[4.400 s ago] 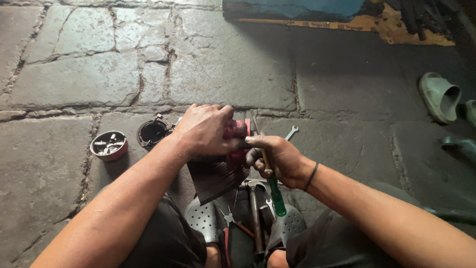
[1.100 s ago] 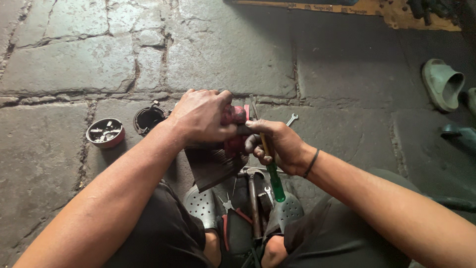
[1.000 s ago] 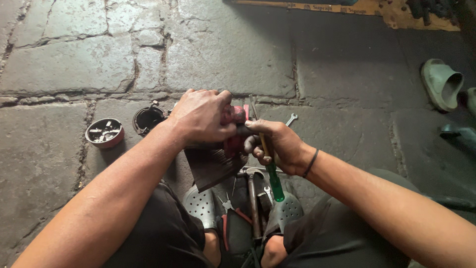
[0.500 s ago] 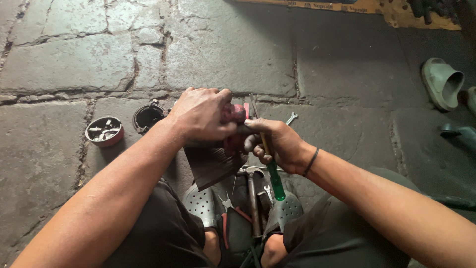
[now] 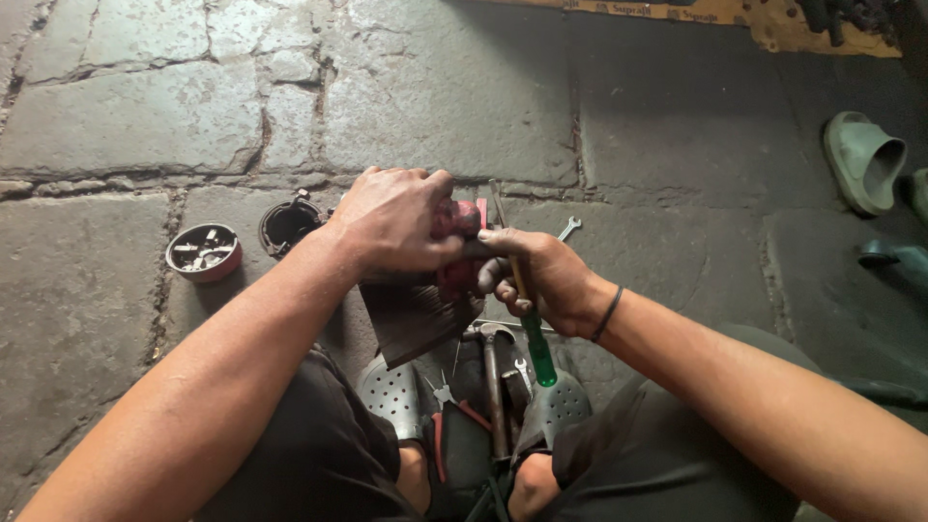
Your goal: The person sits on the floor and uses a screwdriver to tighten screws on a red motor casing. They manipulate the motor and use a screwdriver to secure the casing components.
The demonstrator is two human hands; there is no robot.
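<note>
Head | left hand clamped on red part | right hand gripping screwdriver

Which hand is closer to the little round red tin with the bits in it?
Left. The left hand grips the red part just right of the tin; the right hand, holding the green-handled screwdriver, lies farther right.

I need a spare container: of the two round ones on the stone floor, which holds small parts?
The red-rimmed round tin, farther to the left of the left hand. It holds small metal pieces, while the dark round cup nearer the hand looks empty.
</note>
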